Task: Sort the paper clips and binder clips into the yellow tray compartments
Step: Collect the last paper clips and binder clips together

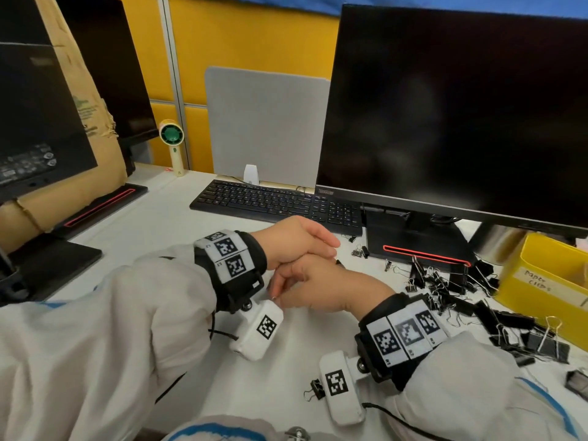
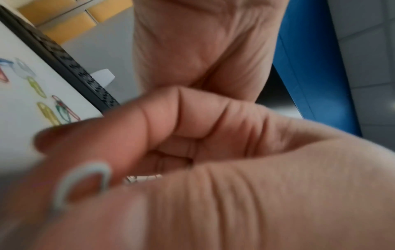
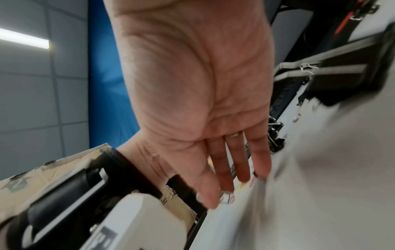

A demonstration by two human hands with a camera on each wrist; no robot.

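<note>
Hands met over the desk's middle, clips still unsorted

A pale paper clip (image 2: 82, 183) is pinched in the left hand (image 1: 297, 241); the right hand (image 1: 321, 286) is held with fingers straight. Black binder clips (image 1: 451, 288) are heaped toward the desk's right edge beside the yellow tray (image 1: 541, 275); coloured paper clips (image 2: 49, 110) lie before the keyboard (image 1: 273, 202).

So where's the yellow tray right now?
In the head view, the yellow tray sits at the far right desk edge, just right of the binder clips.

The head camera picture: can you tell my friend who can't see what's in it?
Two hands, left above right, meet over a white desk. A heap of black binder clips lies beside a yellow tray, below a dark monitor.
</note>
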